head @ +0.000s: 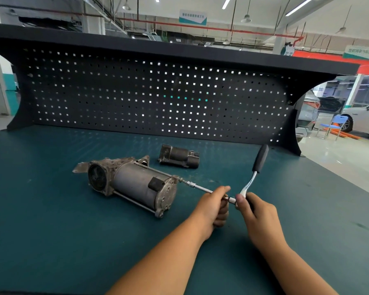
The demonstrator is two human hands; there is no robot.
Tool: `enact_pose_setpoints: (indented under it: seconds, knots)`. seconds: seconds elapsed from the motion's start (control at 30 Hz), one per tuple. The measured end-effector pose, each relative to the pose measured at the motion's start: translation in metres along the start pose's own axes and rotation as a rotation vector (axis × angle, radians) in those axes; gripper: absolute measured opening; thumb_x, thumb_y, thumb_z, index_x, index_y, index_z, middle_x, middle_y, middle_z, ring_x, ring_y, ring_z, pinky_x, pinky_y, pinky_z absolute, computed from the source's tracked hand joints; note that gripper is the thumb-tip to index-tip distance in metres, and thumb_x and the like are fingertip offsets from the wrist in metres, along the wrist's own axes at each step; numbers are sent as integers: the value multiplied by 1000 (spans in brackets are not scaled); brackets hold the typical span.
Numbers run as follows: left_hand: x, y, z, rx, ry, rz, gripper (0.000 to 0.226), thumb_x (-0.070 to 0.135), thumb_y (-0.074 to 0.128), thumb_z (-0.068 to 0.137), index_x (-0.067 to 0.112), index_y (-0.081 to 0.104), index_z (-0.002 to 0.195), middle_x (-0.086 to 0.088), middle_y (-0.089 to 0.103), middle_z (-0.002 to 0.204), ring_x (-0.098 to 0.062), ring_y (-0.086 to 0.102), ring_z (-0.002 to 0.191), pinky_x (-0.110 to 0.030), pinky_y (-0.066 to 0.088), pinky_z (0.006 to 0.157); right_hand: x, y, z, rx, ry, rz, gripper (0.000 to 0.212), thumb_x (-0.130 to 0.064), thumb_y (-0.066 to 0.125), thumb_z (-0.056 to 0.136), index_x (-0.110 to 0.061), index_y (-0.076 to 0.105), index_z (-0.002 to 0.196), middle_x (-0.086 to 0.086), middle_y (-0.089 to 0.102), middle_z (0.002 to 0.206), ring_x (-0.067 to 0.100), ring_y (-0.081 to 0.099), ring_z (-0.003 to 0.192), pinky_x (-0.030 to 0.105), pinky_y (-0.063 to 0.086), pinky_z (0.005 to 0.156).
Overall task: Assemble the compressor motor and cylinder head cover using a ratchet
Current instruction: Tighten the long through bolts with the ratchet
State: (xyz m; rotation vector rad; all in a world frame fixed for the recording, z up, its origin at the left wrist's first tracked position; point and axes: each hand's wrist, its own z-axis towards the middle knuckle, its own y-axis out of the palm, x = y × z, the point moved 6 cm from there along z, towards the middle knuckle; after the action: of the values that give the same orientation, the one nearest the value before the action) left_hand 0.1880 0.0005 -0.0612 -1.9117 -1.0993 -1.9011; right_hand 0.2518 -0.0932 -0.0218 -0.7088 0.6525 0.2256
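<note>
The grey compressor motor point(134, 184) lies on its side on the green bench mat, its round end cap facing me. A chrome extension bar point(197, 186) runs from a bolt at the cap's upper right corner back to the ratchet point(256, 167), whose black handle points up and away. My left hand point(214, 206) grips the extension bar near its rear end. My right hand point(257, 218) holds the ratchet head, thumb pressed by the socket joint. A second dark cylindrical part point(179, 156) lies apart behind the motor.
A black pegboard back panel point(158, 94) with a shelf on top closes off the far edge of the bench. The green mat point(51, 220) spreads wide to the left and right. Cars and a blue chair stand on the shop floor at the far right.
</note>
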Motion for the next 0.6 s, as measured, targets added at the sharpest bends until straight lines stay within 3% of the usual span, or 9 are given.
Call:
enact_pose_setpoints:
  seconds: [0.07, 0.13, 0.17, 0.2, 0.23, 0.3, 0.4, 0.5, 0.6]
  knots:
    - [0, 1, 2, 14, 3, 26, 51, 29, 43, 96, 22, 25, 48, 6, 16, 40, -8, 14, 32, -15, 9, 35, -2, -4, -1, 0, -76, -18, 32, -36, 54, 90, -16, 46, 66, -7, 46, 55, 7, 42, 55, 19, 34, 54]
    - [1, 5, 4, 31, 3, 23, 49, 30, 43, 96, 22, 28, 50, 5, 20, 41, -8, 17, 34, -16, 11, 36, -10, -9, -4, 29, -249, -57, 16, -12, 61, 90, -20, 51, 80, -19, 47, 70, -4, 48, 69, 9, 37, 63]
    - [1, 6, 5, 37, 2, 11, 47, 30, 43, 96, 22, 30, 52, 4, 22, 44, -8, 19, 36, -17, 13, 38, -10, -9, -5, 23, -310, -79, 9, -7, 59, 87, -16, 58, 90, -21, 50, 82, -5, 50, 78, 9, 38, 70]
    - [2, 7, 5, 41, 3, -1, 45, 31, 44, 96, 22, 32, 54, 4, 24, 46, -9, 21, 38, -17, 14, 39, -11, -8, -6, 21, -340, -105, 17, -5, 57, 83, -11, 61, 98, -18, 53, 91, -1, 51, 84, 14, 40, 75]
    - [2, 6, 6, 44, 8, -7, 44, 31, 45, 96, 22, 32, 55, 4, 25, 46, -8, 21, 38, -17, 13, 38, -10, -8, -6, 21, -350, -122, 21, -5, 57, 81, -9, 62, 102, -15, 55, 95, 4, 52, 87, 20, 42, 76]
    - [2, 4, 5, 30, 17, -5, 46, 31, 45, 96, 22, 31, 53, 5, 23, 45, -8, 18, 38, -16, 9, 36, -7, -7, -6, 49, -259, -121, 5, -10, 62, 88, -14, 61, 90, -13, 58, 82, 11, 52, 79, 24, 41, 72]
    - [-1, 5, 0, -7, 9, 17, 57, 35, 45, 95, 23, 26, 43, 6, 17, 39, -8, 14, 34, -19, 8, 36, 3, -3, -3, -3, 29, -12, 40, -45, 45, 91, -14, 49, 65, -2, 53, 53, 22, 54, 59, 40, 45, 62]
    - [0, 6, -2, 7, 7, 47, 53, 31, 44, 95, 21, 25, 47, 7, 16, 38, -8, 14, 32, -17, 8, 36, 11, -8, 0, -18, 98, -8, 49, -64, 33, 76, -21, 47, 58, -3, 50, 46, 15, 49, 49, 35, 42, 56]
    - [3, 6, 0, 39, 25, 69, 47, 26, 41, 96, 21, 25, 52, 7, 18, 39, -8, 14, 33, -16, 9, 36, 3, -12, -1, 36, -123, 9, 22, -41, 57, 86, -25, 52, 73, -9, 54, 61, 4, 52, 64, 15, 40, 60]
